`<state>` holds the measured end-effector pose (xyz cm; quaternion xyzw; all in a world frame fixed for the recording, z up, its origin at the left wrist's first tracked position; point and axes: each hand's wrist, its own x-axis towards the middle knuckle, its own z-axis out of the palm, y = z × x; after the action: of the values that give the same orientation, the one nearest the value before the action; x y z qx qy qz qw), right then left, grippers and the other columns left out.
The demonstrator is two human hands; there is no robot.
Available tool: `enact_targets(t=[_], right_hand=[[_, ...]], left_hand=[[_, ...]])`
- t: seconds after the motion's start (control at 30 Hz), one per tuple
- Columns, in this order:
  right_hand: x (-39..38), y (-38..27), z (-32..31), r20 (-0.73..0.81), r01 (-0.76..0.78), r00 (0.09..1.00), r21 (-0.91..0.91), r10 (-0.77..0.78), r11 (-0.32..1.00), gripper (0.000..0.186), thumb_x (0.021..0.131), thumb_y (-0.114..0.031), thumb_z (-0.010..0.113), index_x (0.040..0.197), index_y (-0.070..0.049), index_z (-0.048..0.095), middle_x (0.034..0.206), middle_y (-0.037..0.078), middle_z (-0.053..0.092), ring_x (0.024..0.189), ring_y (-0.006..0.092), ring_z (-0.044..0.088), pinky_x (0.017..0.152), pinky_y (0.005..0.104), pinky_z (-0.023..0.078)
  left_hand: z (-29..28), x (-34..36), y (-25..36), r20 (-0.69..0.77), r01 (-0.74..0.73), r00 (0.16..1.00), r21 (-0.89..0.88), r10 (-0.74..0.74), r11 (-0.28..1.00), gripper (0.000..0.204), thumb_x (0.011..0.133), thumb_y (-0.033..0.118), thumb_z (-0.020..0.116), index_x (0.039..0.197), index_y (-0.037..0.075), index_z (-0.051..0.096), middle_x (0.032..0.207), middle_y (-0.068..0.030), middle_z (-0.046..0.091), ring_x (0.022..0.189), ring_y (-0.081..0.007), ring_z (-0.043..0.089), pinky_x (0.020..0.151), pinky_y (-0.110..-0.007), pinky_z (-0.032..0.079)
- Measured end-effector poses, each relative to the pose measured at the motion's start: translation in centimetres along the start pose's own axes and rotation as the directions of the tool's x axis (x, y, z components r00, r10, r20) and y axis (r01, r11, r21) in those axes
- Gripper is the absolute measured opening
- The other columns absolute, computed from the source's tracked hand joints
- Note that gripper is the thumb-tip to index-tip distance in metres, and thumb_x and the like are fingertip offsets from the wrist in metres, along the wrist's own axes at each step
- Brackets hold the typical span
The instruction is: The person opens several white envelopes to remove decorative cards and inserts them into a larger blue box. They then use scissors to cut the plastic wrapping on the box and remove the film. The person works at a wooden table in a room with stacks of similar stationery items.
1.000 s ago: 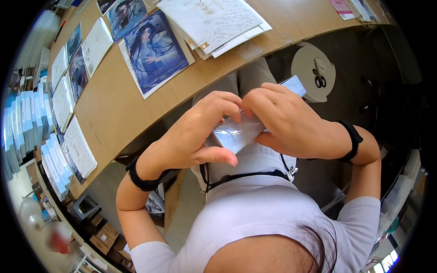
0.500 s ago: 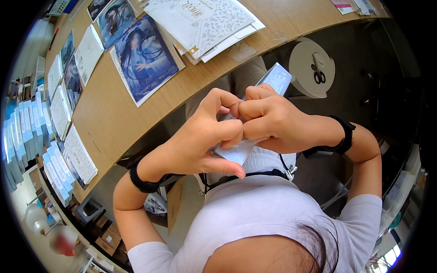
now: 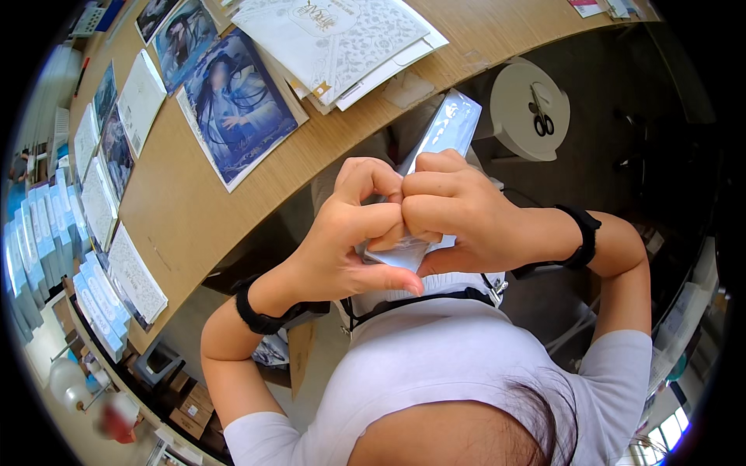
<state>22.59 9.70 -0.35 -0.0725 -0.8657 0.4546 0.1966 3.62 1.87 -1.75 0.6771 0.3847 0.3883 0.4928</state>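
Note:
A slim light-blue box (image 3: 452, 128) in glossy clear plastic wrap (image 3: 392, 255) lies slantwise over my lap, its far end pointing up and right. Both hands meet above its middle, with curled knuckles pressed against each other. My left hand (image 3: 350, 229) has its fingers bent on the wrap and its thumb stretched along the near end. Closed in a fist, my right hand (image 3: 462, 202) grips at the wrap too, its thumb tucked low beside the box. The exact pinch point is hidden behind the fingers.
On the wooden table (image 3: 183, 225) lie illustrated prints (image 3: 237, 109), patterned white cards (image 3: 136, 272) and a stack of white envelopes (image 3: 334, 46). Light-blue boxes (image 3: 101, 307) are piled at the far left. Black-handled scissors (image 3: 542, 116) rest on a round white stool (image 3: 517, 144).
My right hand has shifted slightly left and its thumb now shows near the left thumb. More of the box's far end is exposed, and its wrap looks raised there.

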Motion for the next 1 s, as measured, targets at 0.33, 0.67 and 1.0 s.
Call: enact_targets(t=[0.33,0.67,1.0], right_hand=[[-0.1,0.3,0.4,-0.044,0.094,0.995,0.007,-0.093,0.996,0.035,0.053,-0.020,0.080,0.062,-0.013,0.047,0.075,-0.002,0.051,0.071,0.0201,0.045,0.066,0.0356,0.031],[0.4,0.2,0.3,0.015,0.056,0.998,0.167,-0.059,0.984,0.033,0.063,-0.009,0.075,0.065,-0.013,0.042,0.071,-0.002,0.049,0.068,0.0205,0.045,0.064,0.0338,0.028],[1.8,-0.3,1.3,-0.042,0.053,0.998,0.136,-0.048,0.989,0.024,0.069,-0.007,0.070,0.073,-0.013,0.047,0.071,-0.003,0.053,0.068,0.0182,0.045,0.064,0.0323,0.029]], left_hand=[[0.3,0.1,-0.2,0.045,0.017,0.999,-0.215,-0.007,0.977,0.052,0.066,0.037,0.080,0.059,0.013,0.034,0.084,-0.0024,0.035,0.086,-0.0231,0.029,0.085,-0.035,0.024],[-1.0,-0.3,0.1,0.042,-0.026,0.999,-0.134,0.032,0.991,0.045,0.067,0.030,0.079,0.060,0.013,0.038,0.084,-0.0010,0.046,0.091,-0.0242,0.034,0.084,-0.035,0.028],[-0.8,-0.9,3.9,-0.149,0.144,0.984,0.330,-0.100,0.933,0.023,0.064,0.011,0.074,0.066,0.007,0.051,0.081,-0.0058,0.050,0.088,-0.0268,0.044,0.075,-0.036,0.038]])
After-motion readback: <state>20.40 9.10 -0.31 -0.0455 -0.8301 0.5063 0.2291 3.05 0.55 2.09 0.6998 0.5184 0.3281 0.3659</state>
